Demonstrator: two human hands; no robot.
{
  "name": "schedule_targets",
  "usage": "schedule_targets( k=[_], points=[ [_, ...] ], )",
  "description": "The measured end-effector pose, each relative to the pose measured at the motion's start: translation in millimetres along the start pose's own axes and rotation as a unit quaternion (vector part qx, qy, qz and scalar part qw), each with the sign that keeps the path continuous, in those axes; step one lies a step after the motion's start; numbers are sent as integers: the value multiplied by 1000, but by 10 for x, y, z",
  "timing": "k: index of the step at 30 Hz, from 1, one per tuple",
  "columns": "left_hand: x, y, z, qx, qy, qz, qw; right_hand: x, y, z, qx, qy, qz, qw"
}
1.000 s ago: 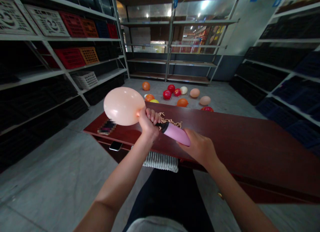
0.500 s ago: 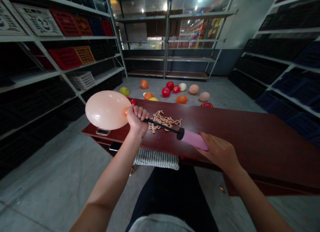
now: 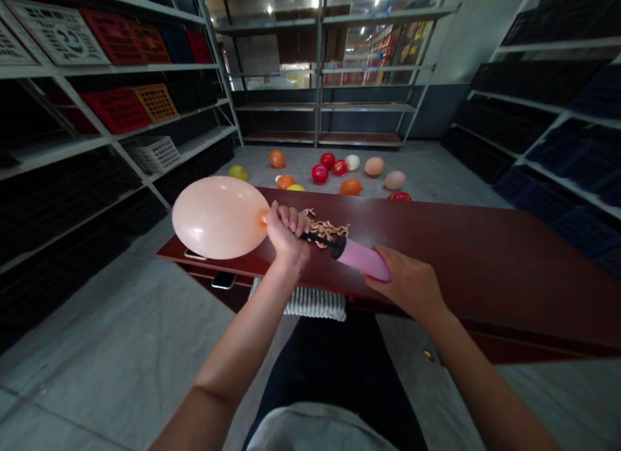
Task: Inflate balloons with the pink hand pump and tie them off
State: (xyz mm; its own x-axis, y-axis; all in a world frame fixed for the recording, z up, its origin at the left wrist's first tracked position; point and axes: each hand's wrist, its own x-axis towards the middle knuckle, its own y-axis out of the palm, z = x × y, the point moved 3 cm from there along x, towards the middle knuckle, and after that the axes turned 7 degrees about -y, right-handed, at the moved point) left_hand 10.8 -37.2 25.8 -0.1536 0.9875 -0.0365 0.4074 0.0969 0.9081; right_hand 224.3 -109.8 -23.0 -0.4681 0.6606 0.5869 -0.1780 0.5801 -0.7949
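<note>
A pale peach balloon (image 3: 219, 218), swollen with air, points left from my left hand (image 3: 287, 232). That hand is wrapped round the balloon's neck and the black end of a balloon pump, so the nozzle is hidden. My right hand (image 3: 410, 283) grips the pump's pink barrel (image 3: 363, 259). Between the hands a short stretch of black rod (image 3: 320, 240) shows. Behind the pump, a pile of uninflated tan balloons (image 3: 330, 230) lies on the dark red table (image 3: 466, 250).
Several inflated balloons, among them an orange one (image 3: 350, 187) and a red one (image 3: 319, 173), lie on the floor beyond the table. A phone (image 3: 224, 280) and a grey ribbed cloth (image 3: 317, 303) sit below the tabletop's near edge. Shelves with crates (image 3: 114, 110) stand left.
My hands have come closer together, and less of the black rod shows. My left hand and the balloon have shifted right; the balloon looks slightly larger.
</note>
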Motion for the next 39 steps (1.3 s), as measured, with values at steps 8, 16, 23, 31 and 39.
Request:
schedule_targets(
  k=[8, 16, 23, 31, 39],
  points=[
    [-15, -1, 76, 3, -19, -6, 1000, 251, 36, 161, 41, 26, 36, 998],
    [108, -141, -19, 9, -30, -21, 999, 135, 135, 102, 15, -12, 34, 999],
    [261, -246, -184, 9, -18, -31, 999, -140, 239, -220, -37, -58, 38, 997],
    [373, -276, -313, -7, -3, -30, 1000, -194, 178, -349, -37, -57, 5, 998],
    [216, -171, -194, -6, 20, -17, 1000, 16, 182, -118, 15, 10, 24, 1000]
  ],
)
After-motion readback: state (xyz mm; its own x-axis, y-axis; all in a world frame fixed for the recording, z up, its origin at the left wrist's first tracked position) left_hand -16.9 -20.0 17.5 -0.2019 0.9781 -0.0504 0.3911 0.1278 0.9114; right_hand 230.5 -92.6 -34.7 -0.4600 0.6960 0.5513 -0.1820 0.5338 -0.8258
